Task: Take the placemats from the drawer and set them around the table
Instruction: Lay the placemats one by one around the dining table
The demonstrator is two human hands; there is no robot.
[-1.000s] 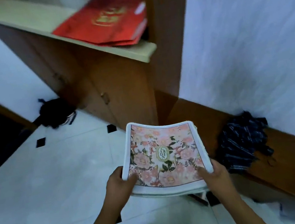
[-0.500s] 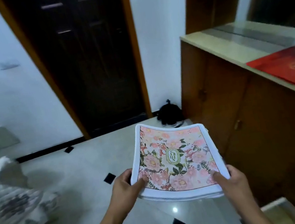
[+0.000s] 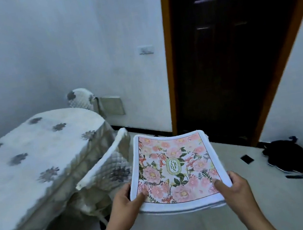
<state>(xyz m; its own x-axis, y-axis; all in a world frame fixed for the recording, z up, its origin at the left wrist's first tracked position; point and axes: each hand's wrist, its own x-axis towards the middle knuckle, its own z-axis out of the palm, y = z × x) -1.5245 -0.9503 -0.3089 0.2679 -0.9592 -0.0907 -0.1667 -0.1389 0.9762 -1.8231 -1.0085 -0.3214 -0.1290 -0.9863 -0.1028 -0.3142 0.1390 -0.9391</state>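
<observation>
Bare left hand (image 3: pixel 126 205), bare right hand (image 3: pixel 237 190), both forearms bare to the frame's edge

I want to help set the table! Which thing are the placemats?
Find the long white-covered table on the left. Right of it, the left hand and right hand hold a stack of placemats. Its flowers are pink; the table's are grey.

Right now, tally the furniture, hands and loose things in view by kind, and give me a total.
Table: 1
Covered chairs: 2
Door: 1
Placemat stack: 1, number of mats in it cannot be told
Hands: 2, left hand and right hand, both holding the stack
Black bag: 1
Total: 8
</observation>
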